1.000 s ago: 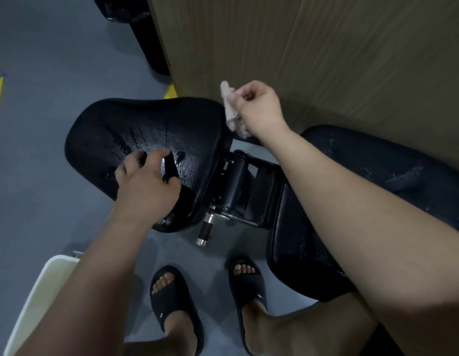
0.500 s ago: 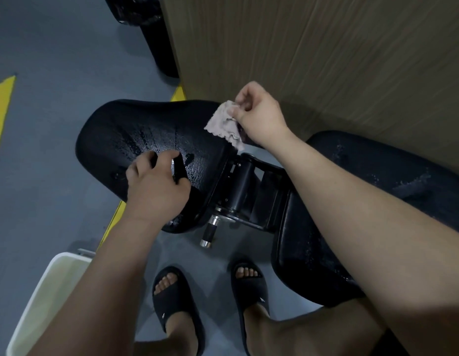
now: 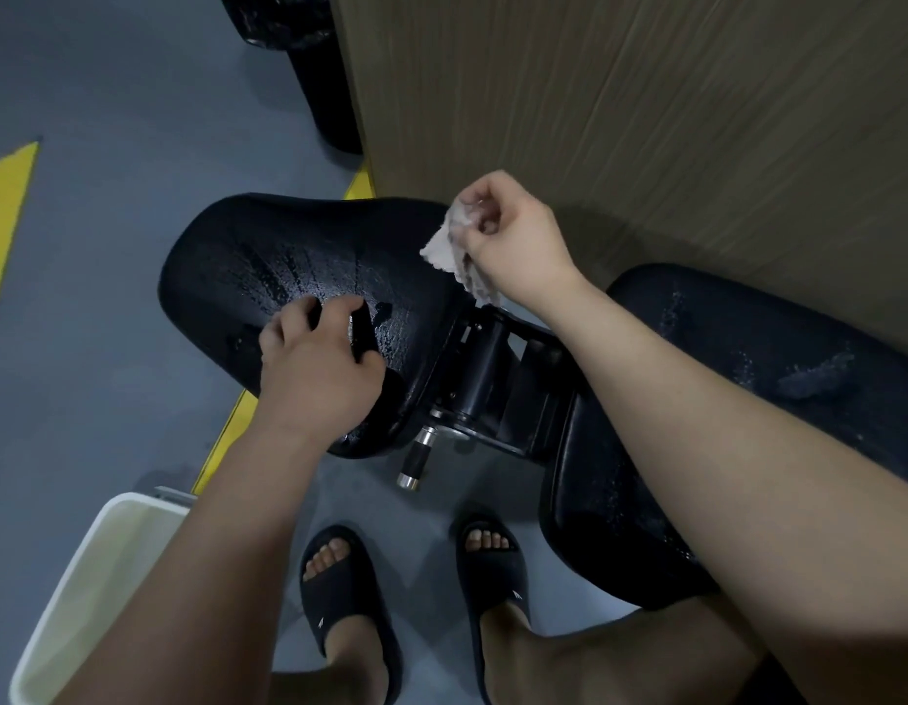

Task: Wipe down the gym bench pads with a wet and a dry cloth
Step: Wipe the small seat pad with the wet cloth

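Note:
The black seat pad (image 3: 268, 262) shines with streaks and drops of water. My left hand (image 3: 314, 368) rests on its near side, fingers curled round a dark cloth (image 3: 362, 330) that is hard to tell from the pad. My right hand (image 3: 513, 241) hovers over the pad's right end and pinches a light beige cloth (image 3: 446, 251), which hangs down from the fingers. The longer black back pad (image 3: 746, 348) runs off to the right under my right forearm, also speckled with wet spots.
A black hinge bracket (image 3: 482, 368) with a chrome pull pin (image 3: 416, 460) joins the two pads. A wood-panel wall (image 3: 645, 119) stands close behind. A white bin (image 3: 85, 577) sits at lower left. My feet in black slides (image 3: 340, 592) stand below the bench.
My right hand has drawn the light cloth in from its spread over the pad's right end; it now hangs bunched by the fingers. The left hand stays on the seat pad.

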Demonstrator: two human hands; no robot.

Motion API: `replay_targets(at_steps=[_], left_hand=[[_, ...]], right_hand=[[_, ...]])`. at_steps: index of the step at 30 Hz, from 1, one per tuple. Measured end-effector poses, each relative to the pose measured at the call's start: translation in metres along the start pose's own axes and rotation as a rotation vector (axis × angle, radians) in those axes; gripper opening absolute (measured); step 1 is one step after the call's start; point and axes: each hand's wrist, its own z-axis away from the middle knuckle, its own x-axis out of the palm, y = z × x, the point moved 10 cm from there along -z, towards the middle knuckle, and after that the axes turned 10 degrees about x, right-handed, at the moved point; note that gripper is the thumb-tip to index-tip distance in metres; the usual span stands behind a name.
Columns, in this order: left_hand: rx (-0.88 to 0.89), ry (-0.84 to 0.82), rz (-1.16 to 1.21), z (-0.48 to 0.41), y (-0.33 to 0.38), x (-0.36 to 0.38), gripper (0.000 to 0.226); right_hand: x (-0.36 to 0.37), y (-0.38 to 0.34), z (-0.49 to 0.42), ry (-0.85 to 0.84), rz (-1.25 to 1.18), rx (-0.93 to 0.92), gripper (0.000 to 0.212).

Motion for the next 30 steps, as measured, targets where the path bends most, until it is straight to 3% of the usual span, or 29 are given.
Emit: replay_targets(at_steps=[3,5,7,11,14,17,22,27,30], left_hand=[[0.001,-0.005,0.000,0.000,0.000,0.001,0.056],[0.000,-0.006,0.001,0.000,-0.001,0.001,0.056],[-0.001,-0.007,0.002,0.000,-0.001,0.001,0.057],[-0.002,-0.013,0.009,0.000,0.001,0.001,0.056],[-0.005,-0.016,0.013,0.000,0.001,0.001,0.055],[0.000,-0.016,0.006,-0.001,0.001,0.001,0.054],[-0.004,-0.014,0.005,-0.001,0.002,0.002,0.054],[0.012,-0.002,0.006,-0.001,0.003,0.000,0.054],[0.009,-0.005,0.019,-0.001,0.002,-0.001,0.054]], right_hand=[[0.018,-0.006,0.003,-0.154,-0.036,-0.017,0.026],[0.013,-0.004,0.002,-0.088,-0.011,-0.042,0.032],[0.008,0.000,0.001,0.006,0.077,-0.045,0.022],[0.020,0.008,-0.002,-0.035,0.179,0.006,0.029],[0.009,0.004,-0.001,0.007,0.041,0.004,0.015],[0.005,0.002,0.001,0.038,-0.020,0.001,0.016],[0.018,-0.001,0.000,0.097,0.261,-0.059,0.015],[0.046,0.004,-0.015,-0.079,0.295,0.076,0.042],[0.057,0.007,-0.035,-0.150,0.376,0.128,0.044]])
